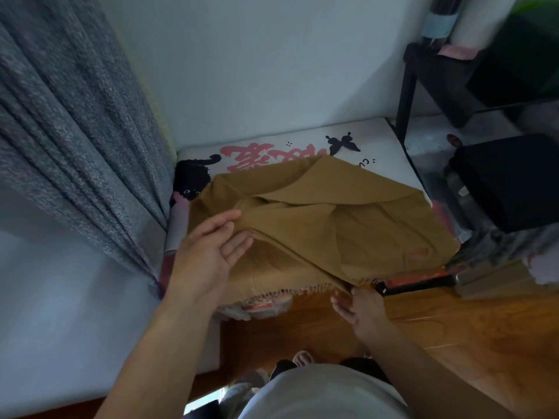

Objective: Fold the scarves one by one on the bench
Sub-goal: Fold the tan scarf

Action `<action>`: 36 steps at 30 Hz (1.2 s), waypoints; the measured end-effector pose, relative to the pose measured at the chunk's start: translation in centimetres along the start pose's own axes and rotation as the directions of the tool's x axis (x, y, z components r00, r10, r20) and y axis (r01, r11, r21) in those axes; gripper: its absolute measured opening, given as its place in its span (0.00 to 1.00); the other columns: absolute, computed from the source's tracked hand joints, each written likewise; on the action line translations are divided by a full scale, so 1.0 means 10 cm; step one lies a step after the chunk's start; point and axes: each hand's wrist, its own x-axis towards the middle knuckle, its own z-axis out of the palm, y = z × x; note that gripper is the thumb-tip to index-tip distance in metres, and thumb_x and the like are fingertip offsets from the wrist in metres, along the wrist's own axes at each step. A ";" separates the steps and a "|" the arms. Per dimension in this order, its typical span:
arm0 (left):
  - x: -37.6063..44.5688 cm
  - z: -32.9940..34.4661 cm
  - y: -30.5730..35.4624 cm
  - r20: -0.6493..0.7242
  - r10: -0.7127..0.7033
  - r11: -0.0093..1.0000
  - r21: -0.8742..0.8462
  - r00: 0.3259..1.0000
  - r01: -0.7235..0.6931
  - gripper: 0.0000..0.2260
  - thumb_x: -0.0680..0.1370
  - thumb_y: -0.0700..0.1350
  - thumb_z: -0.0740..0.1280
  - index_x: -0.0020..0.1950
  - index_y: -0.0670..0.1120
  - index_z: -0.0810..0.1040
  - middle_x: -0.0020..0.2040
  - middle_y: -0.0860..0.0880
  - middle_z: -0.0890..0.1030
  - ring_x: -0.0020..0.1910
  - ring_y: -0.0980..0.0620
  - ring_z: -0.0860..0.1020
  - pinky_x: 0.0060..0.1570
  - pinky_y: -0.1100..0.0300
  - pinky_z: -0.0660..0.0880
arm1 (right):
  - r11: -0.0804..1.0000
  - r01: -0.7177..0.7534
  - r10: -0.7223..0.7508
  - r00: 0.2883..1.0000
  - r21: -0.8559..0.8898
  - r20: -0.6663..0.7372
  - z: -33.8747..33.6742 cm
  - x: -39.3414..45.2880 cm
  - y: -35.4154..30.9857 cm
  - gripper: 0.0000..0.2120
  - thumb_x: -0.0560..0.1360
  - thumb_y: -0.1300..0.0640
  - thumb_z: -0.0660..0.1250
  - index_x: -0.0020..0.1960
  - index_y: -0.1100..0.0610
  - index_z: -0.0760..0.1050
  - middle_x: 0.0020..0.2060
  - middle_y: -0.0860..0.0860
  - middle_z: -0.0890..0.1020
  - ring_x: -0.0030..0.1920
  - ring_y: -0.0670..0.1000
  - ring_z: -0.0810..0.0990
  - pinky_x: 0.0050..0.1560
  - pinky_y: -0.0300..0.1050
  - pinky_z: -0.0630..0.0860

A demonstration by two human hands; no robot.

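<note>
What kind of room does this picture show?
Probably a room in a home, perhaps a bedroom corner. A grey curtain hangs at the left, a bench with a cartoon-print cushion stands against the white wall, and the floor is wooden. A mustard scarf lies on the bench.

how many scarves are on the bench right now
1: a brown scarf spread across the bench, left hand on its near-left part, right hand at its fringed near edge. Others may lie hidden beneath.
</note>
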 end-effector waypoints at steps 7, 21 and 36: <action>0.04 0.46 1.04 0.150 0.374 0.926 -0.007 0.915 -0.378 0.08 0.81 0.34 0.65 0.54 0.43 0.81 0.51 0.44 0.83 0.47 0.51 0.85 0.54 0.58 0.82 | 0.823 0.475 -0.491 0.870 0.313 -0.030 0.02 -1.23 -1.87 0.12 0.82 0.66 0.60 0.62 0.59 0.74 0.44 0.57 0.79 0.35 0.49 0.78 0.29 0.35 0.76; -2.58 1.28 4.05 -0.002 0.993 0.111 0.293 0.115 -0.950 0.04 0.78 0.40 0.70 0.45 0.49 0.80 0.37 0.50 0.83 0.31 0.59 0.79 0.33 0.64 0.75 | 0.165 0.749 -0.985 0.093 0.641 0.145 -0.07 -5.48 -4.69 0.17 0.80 0.63 0.53 0.60 0.56 0.78 0.43 0.53 0.82 0.26 0.47 0.82 0.30 0.36 0.77; -4.16 2.00 3.65 0.000 0.922 0.381 0.159 0.386 -0.911 0.08 0.81 0.36 0.65 0.43 0.45 0.76 0.36 0.48 0.79 0.33 0.54 0.79 0.32 0.61 0.77 | 0.248 0.780 -0.968 0.221 0.575 0.118 -1.38 -5.75 -4.73 0.16 0.77 0.66 0.50 0.59 0.59 0.72 0.48 0.59 0.84 0.31 0.53 0.86 0.18 0.34 0.63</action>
